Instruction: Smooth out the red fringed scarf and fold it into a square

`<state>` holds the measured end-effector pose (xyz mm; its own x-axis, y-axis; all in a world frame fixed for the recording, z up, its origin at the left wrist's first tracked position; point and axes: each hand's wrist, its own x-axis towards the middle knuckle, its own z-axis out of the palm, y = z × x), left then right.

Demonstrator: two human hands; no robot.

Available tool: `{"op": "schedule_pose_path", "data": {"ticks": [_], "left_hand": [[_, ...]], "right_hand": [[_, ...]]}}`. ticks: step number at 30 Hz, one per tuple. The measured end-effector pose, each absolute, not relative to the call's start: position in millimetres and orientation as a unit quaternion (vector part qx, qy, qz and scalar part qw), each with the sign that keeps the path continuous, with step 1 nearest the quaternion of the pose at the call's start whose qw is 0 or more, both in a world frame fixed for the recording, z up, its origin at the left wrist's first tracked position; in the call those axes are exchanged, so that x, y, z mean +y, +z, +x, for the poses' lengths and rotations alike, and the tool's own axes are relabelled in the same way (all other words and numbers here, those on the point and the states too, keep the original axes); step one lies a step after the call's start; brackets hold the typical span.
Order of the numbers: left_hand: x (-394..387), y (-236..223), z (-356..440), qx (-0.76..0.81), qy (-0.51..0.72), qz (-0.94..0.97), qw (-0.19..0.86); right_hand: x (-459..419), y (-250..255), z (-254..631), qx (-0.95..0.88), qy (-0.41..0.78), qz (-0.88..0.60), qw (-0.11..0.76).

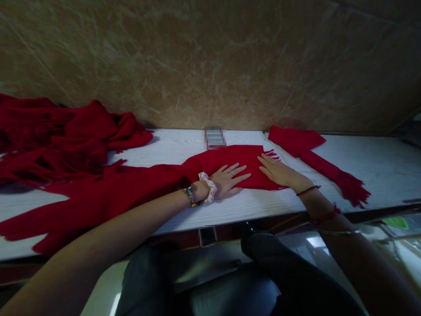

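The red fringed scarf (243,162) is laid along the white bench, its near-right end pressed flat by the left hand (226,181) and the right hand (278,170), fingers spread. Its left part (merging with the heaped scarves (75,127)) could be snagged there, and the smoothed end rumpled, if pulled.
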<state>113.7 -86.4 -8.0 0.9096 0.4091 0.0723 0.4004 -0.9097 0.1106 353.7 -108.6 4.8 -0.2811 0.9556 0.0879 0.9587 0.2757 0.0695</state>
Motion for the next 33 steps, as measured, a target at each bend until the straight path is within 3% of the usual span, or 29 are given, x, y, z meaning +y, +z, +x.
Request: {"op": "schedule_pose_path", "data": {"ticks": [5,8,12,18,24,29,33], "left_hand": [[-96.2,-5.2,108.8,0.208,0.066,0.973,0.072],[-99.5,0.8,110.8,0.262,0.078,0.957,0.096],[-101.2,-0.5,107.1,0.358,0.062,0.929,0.075],[-98.4,-4.6,103.7,0.342,0.027,0.937,0.066],[-100.3,-7.4,104.0,0.342,0.034,0.938,0.052],[-107.4,4.8,101.2,0.325,0.013,0.943,0.068],[-101.8,13.4,98.0,0.353,0.088,0.931,0.014]], "right_hand": [[-116.1,20.3,320.9,-0.758,-0.129,-0.637,0.047],[-107.3,17.0,296.7,-0.749,-0.106,-0.649,0.079],[-95.9,4.8,285.5,-0.735,-0.057,-0.673,0.057],[-91.7,5.9,295.3,-0.749,-0.052,-0.659,0.049],[-96.8,10.5,281.5,-0.757,-0.078,-0.642,0.096],[-103.8,2.6,282.8,-0.767,-0.053,-0.636,0.063],[-108.1,1.8,290.7,-0.775,-0.041,-0.629,0.057]]}}
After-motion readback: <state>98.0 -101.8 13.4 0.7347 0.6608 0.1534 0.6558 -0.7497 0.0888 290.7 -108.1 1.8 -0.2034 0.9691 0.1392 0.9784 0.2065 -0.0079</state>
